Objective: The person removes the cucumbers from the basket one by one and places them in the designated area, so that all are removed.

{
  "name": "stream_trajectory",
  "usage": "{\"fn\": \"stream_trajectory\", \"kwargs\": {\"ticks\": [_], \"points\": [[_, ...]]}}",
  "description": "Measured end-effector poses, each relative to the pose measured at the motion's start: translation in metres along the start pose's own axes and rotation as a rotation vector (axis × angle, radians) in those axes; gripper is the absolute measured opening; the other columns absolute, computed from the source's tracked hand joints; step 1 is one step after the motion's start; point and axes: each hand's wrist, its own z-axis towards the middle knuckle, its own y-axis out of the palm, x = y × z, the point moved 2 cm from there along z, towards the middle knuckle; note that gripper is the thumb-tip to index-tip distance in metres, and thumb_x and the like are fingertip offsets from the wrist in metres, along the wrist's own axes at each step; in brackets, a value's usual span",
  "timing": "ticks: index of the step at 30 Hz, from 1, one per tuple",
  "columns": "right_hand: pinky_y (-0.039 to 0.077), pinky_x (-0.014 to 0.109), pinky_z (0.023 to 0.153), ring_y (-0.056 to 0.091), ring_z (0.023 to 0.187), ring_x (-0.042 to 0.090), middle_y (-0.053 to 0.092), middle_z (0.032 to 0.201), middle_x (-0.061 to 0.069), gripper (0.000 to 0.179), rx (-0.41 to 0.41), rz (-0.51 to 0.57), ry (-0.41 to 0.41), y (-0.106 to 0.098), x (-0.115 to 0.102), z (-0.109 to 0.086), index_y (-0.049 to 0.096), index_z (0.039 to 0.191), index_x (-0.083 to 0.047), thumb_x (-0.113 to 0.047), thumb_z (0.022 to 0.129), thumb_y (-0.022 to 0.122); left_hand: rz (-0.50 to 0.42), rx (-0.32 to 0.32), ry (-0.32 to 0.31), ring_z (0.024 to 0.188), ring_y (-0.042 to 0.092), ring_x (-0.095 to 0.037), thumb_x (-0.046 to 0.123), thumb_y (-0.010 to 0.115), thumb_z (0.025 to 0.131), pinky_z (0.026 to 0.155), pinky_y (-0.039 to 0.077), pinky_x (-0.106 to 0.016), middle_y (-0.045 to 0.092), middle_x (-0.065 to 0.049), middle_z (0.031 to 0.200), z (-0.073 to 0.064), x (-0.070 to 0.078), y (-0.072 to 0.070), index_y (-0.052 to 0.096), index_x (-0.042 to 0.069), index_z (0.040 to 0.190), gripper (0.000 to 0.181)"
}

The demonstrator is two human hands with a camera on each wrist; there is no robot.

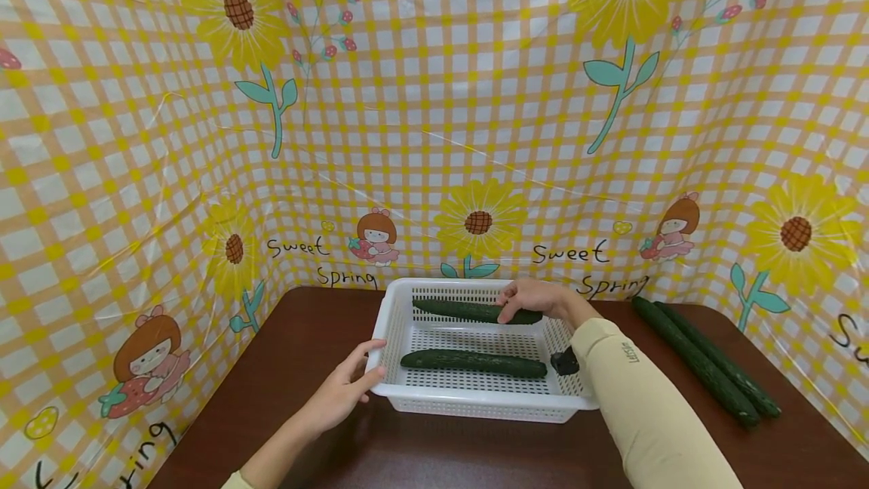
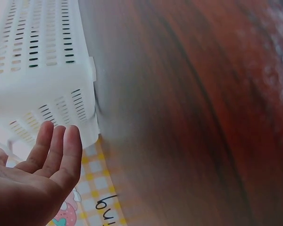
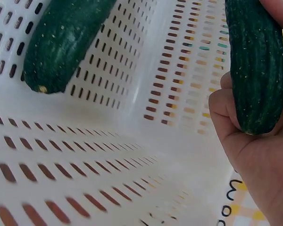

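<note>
My right hand (image 1: pixel 532 299) grips a dark green cucumber (image 1: pixel 468 311) near its right end, along the far side of a white perforated plastic basket (image 1: pixel 489 398). In the right wrist view the fingers wrap around this cucumber (image 3: pixel 258 70), its blunt end sticking out past them. Another cucumber (image 1: pixel 475 363) lies on the basket floor along the near side; its end (image 3: pixel 56 61) also shows in the right wrist view. My left hand (image 1: pixel 342 391) rests at the basket's left rim. In the left wrist view its fingers (image 2: pixel 70 150) extend loosely beside the basket's end wall (image 2: pixel 61 108).
Two more cucumbers (image 1: pixel 706 368) lie side by side on the dark brown table (image 1: pixel 271 368), to the right of the basket. A yellow checked cloth (image 1: pixel 421 134) with sunflowers hangs behind and along both sides. A black object (image 1: pixel 565 362) sits at the right wrist.
</note>
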Motion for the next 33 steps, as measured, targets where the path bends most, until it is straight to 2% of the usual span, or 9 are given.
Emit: {"fn": "stream_trajectory", "kwargs": {"ticks": [4,7,11,15,22,25,29,32,33], "points": [[0.044,0.047,0.104,0.048,0.127,0.030,0.055,0.137,0.017,0.017,0.019,-0.026,-0.033,-0.005,-0.003,-0.003,0.069,0.090,-0.007,-0.016,0.081,0.080,0.010,0.000,0.020,0.100,0.061,-0.018,0.029,0.055,0.105,0.076,0.052,-0.038,0.058,-0.025,0.128,0.000,0.001,0.000,0.039,0.013,0.150,0.051],[0.045,0.044,0.100,0.050,0.119,0.026,0.058,0.130,0.015,0.020,0.030,-0.051,-0.057,-0.009,-0.006,-0.006,0.066,0.090,-0.007,-0.017,0.082,0.081,0.018,0.002,0.017,0.100,0.061,-0.017,0.029,0.055,0.105,0.076,0.052,-0.037,0.058,-0.025,0.128,0.000,0.001,0.000,0.039,0.012,0.150,0.051],[0.045,0.039,0.095,0.052,0.114,0.024,0.060,0.122,0.012,0.030,0.040,-0.044,-0.082,-0.015,-0.009,-0.013,0.052,0.075,-0.010,-0.017,0.082,0.081,0.024,0.006,0.004,0.102,0.061,-0.020,0.029,0.056,0.104,0.077,0.052,-0.037,0.059,-0.023,0.128,0.001,0.000,0.000,0.040,0.014,0.150,0.050],[0.041,0.038,0.091,0.050,0.111,0.025,0.058,0.116,0.011,0.046,0.049,-0.023,-0.101,-0.019,-0.010,-0.019,0.037,0.070,-0.012,-0.016,0.083,0.081,0.020,0.006,-0.004,0.104,0.060,-0.023,0.029,0.056,0.104,0.078,0.052,-0.039,0.059,-0.023,0.129,0.000,-0.001,0.001,0.040,0.015,0.150,0.050],[0.036,0.039,0.080,0.041,0.088,0.022,0.048,0.089,0.005,0.043,0.101,-0.054,-0.136,-0.030,-0.010,-0.027,0.039,0.071,-0.012,-0.015,0.082,0.081,0.015,0.000,-0.005,0.106,0.060,-0.024,0.029,0.056,0.104,0.079,0.052,-0.041,0.059,-0.020,0.130,0.000,-0.001,0.000,0.039,0.017,0.150,0.051],[0.037,0.039,0.081,0.043,0.092,0.024,0.051,0.097,0.007,0.036,0.120,-0.044,-0.118,-0.034,-0.008,-0.032,0.047,0.077,-0.010,-0.017,0.082,0.082,0.011,0.000,-0.007,0.106,0.060,-0.025,0.029,0.056,0.104,0.079,0.052,-0.041,0.058,-0.020,0.130,0.000,-0.001,0.000,0.039,0.018,0.150,0.051],[0.042,0.039,0.088,0.049,0.121,0.033,0.056,0.126,0.016,0.029,0.140,-0.042,-0.105,-0.039,-0.008,-0.041,0.056,0.092,-0.006,-0.020,0.084,0.081,0.006,0.004,-0.008,0.107,0.060,-0.026,0.029,0.057,0.104,0.079,0.052,-0.041,0.058,-0.020,0.130,0.000,-0.001,0.000,0.040,0.017,0.150,0.051],[0.040,0.039,0.085,0.048,0.121,0.034,0.055,0.109,0.014,0.034,0.150,-0.037,-0.113,-0.043,-0.007,-0.047,0.047,0.083,-0.007,-0.020,0.086,0.079,0.004,0.001,-0.006,0.108,0.060,-0.026,0.029,0.057,0.104,0.079,0.052,-0.041,0.058,-0.021,0.130,0.000,-0.001,0.000,0.040,0.017,0.150,0.051],[0.039,0.039,0.083,0.048,0.116,0.032,0.053,0.105,0.011,0.037,0.160,-0.043,-0.112,-0.045,-0.007,-0.049,0.044,0.081,-0.009,-0.021,0.086,0.079,0.006,-0.001,-0.004,0.108,0.060,-0.026,0.029,0.056,0.104,0.078,0.052,-0.040,0.058,-0.021,0.131,0.001,-0.001,0.000,0.040,0.017,0.150,0.051]]}}
